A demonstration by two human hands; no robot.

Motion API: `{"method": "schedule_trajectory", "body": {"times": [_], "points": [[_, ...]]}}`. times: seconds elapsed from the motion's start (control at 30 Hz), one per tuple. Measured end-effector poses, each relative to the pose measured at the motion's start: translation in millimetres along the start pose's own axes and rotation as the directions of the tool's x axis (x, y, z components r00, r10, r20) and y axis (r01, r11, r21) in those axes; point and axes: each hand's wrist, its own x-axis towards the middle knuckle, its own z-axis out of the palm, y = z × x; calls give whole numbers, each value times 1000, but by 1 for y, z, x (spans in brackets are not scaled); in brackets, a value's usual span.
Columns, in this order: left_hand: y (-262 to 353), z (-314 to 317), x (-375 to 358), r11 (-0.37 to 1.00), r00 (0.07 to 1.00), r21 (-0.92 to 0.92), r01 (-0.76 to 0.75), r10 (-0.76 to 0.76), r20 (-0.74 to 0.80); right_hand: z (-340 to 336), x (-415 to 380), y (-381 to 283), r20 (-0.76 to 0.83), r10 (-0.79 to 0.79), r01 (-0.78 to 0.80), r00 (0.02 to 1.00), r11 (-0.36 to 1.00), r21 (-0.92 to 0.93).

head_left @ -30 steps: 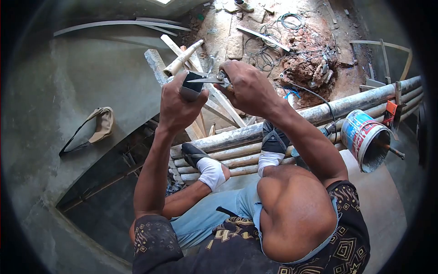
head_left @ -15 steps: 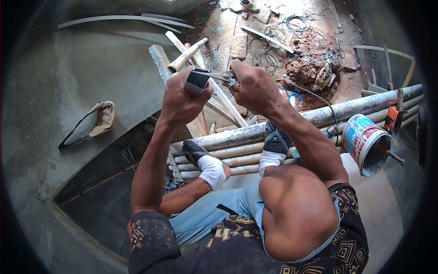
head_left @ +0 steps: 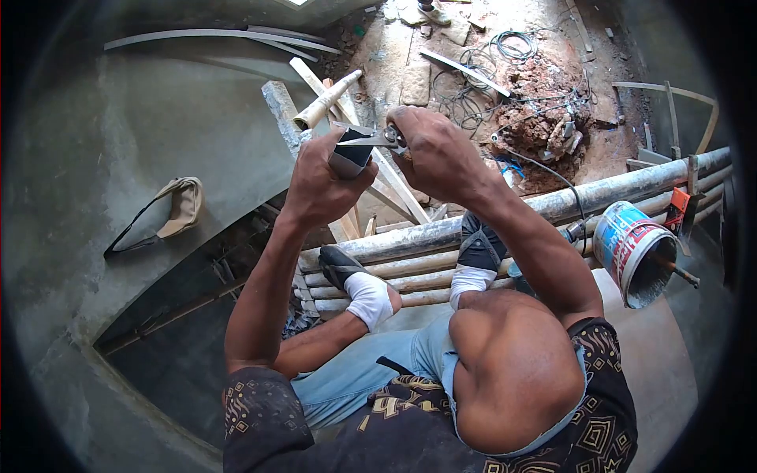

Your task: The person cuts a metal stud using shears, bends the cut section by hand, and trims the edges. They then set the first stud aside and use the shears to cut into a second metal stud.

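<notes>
Held up in front of me, a short piece of grey metal channel (head_left: 348, 163) has its dark hollow end facing me. My left hand (head_left: 317, 180) is wrapped around its side, thumb along the lower face. The fingers of my right hand (head_left: 443, 154) are closed on the handles of metal snips (head_left: 385, 139), which are mostly hidden in the palm. The snips' blades point left, one crossing the open end of the channel and the other near its upper edge.
Horizontal poles (head_left: 414, 240) run under my feet. A paint bucket (head_left: 635, 251) with a stick in it hangs at the right. A tan cap (head_left: 183, 209) lies on the concrete ledge at left. Below are wooden boards (head_left: 398, 185), cables (head_left: 512, 46) and a rubble heap (head_left: 540, 106).
The channel and my left hand have shifted slightly right and down. The snips' blades now look wider apart, with one lower across the channel's opening.
</notes>
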Motion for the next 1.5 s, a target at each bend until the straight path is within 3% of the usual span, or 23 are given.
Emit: {"method": "schedule_trajectory", "body": {"times": [0.1, 0.17, 0.4, 0.5, 0.57, 0.67, 0.8, 0.9, 1.13, 1.3, 1.4, 1.47, 1.5], "points": [[1, 0, 2, 999, 1000, 50, -17, 17, -11, -10, 3, 0, 63, 31, -31, 998, 1000, -4], [5, 1, 2, 999, 1000, 37, 15, -15, -1, -14, 4, -2, 189, 146, -154, 971, 988, 26], [-2, -2, 8, 998, 998, -44, -47, 49, 47, -10, 3, 7, 174, 145, -154, 974, 987, 38], [-5, -3, 11, 995, 994, -75, -63, 69, 83, -16, 6, 5, 248, 195, -212, 949, 976, 45], [-5, -8, 12, 995, 992, -100, -9, 22, 126, -12, 6, 7, 169, 98, -104, 981, 994, 29], [-9, -13, 11, 984, 971, -174, 21, 22, 240, -8, 1, 17, 203, 112, -122, 973, 992, 35], [-9, -16, 7, 992, 953, -130, 7, 33, 301, -6, -4, 17, 262, 123, -152, 957, 984, 91], [-6, -19, 10, 985, 954, -166, -45, 91, 284, -10, -4, 16, 156, -75, 64, 985, 995, 72], [-5, -20, 13, 977, 925, -210, 47, 37, 378, -3, -1, 9, 74, -83, 81, 994, 996, 25], [-10, -23, 19, 967, 887, -227, 118, 0, 461, -11, 2, 10, 137, -36, 33, 990, 999, 29], [-12, -28, 25, 956, 848, -259, 137, 22, 530, -14, 3, 10, 187, 2, -8, 982, 999, 34], [-14, -31, 25, 871, 778, -384, 308, 2, 628, -13, 0, 7, 219, 31, -42, 975, 998, 44], [-24, -34, 29, 855, 728, -411, 315, 60, 683, -11, -2, 5, 203, 41, -52, 978, 997, 48]]}}
